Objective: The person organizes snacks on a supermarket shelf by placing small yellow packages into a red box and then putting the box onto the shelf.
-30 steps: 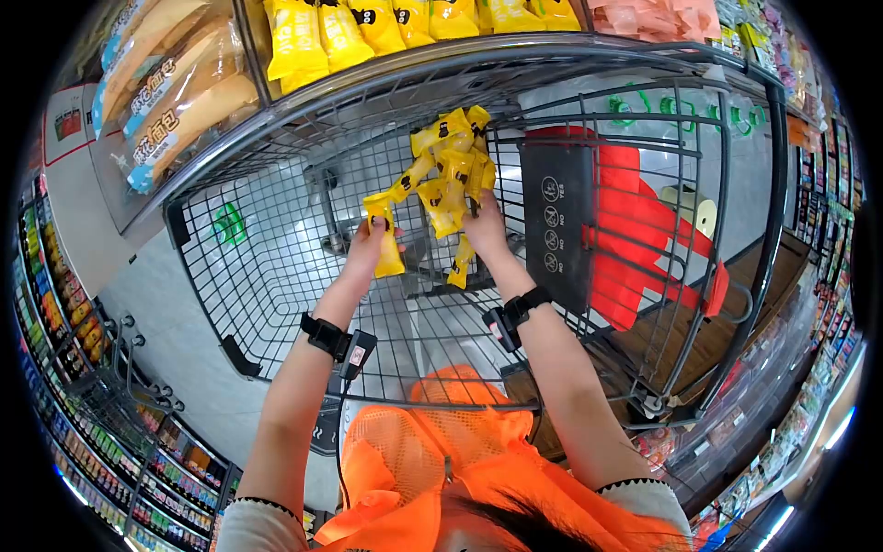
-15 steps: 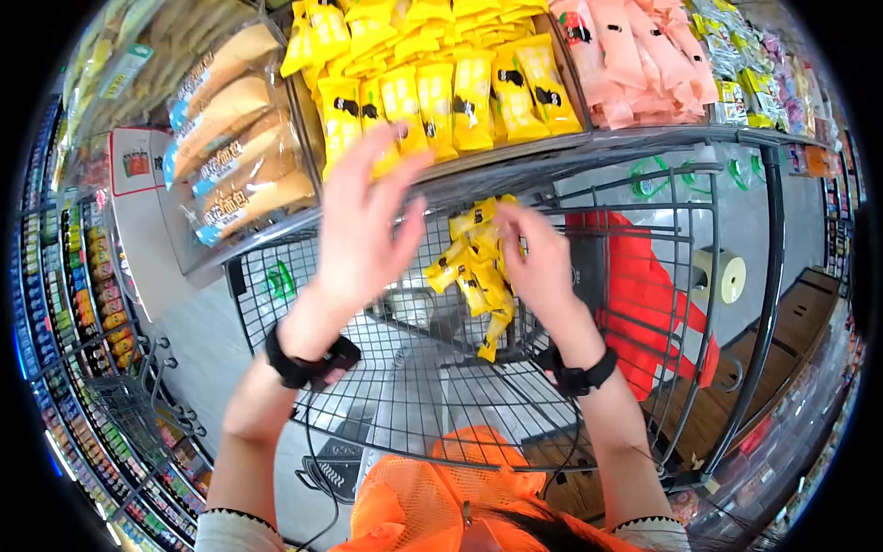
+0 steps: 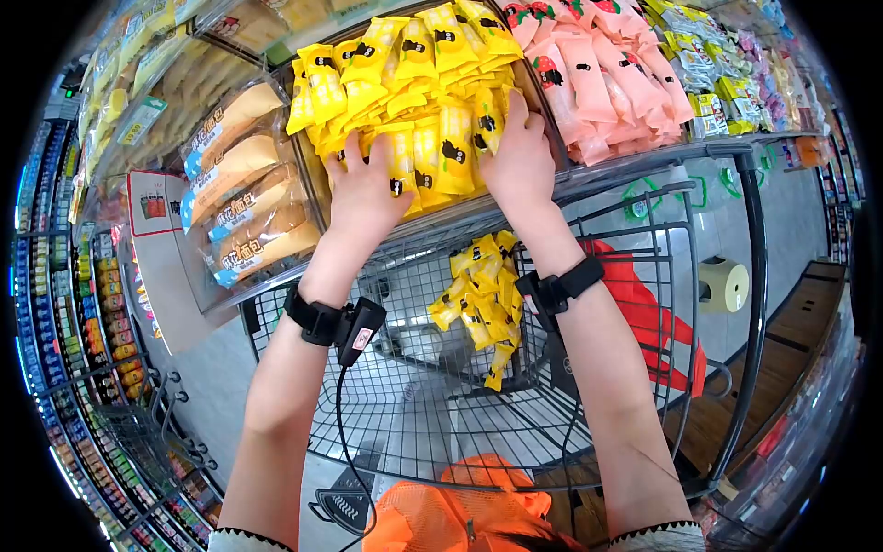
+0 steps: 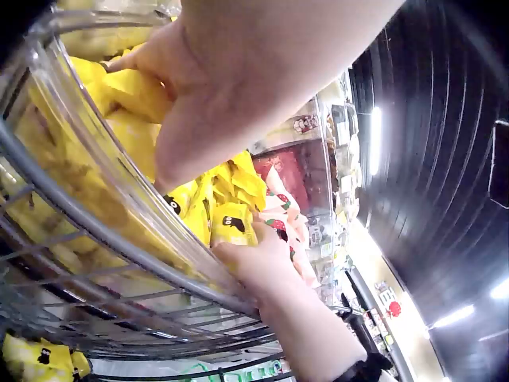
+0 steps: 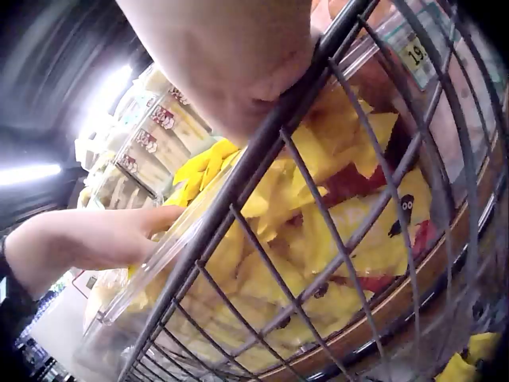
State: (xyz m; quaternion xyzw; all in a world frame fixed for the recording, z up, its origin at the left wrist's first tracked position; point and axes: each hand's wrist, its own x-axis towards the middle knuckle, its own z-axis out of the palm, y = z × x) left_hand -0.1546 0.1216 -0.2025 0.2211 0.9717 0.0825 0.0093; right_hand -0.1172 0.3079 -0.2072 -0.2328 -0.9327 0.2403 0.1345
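Both hands reach into a clear-walled bin of yellow snack packets [image 3: 455, 147], each printed with a small black figure. At the bin's front left, the left hand [image 3: 368, 193] rests on packets with its fingers spread. The right hand [image 3: 520, 170] touches a packet at the front right, thumb and fingers apart. Several packets stand between the two hands. In the left wrist view, the right hand [image 4: 258, 255] lies beside a yellow packet [image 4: 233, 225], its fingertips partly hidden. Below, more yellow packets [image 3: 478, 294] lie piled in the wire shopping cart [image 3: 395, 405].
Pink packets [image 3: 589, 83] fill the bin on the right, and bagged bread loaves [image 3: 248, 212] lie on the left. The cart's rim runs along the bin's front. A red panel [image 3: 644, 313] sits at the cart's right. A cream stool [image 3: 724, 283] stands beyond it.
Both hands have left the packets in the cart and moved forward into the yellow bin. The left hand's packet was let go. The view has tilted up towards the shelf.
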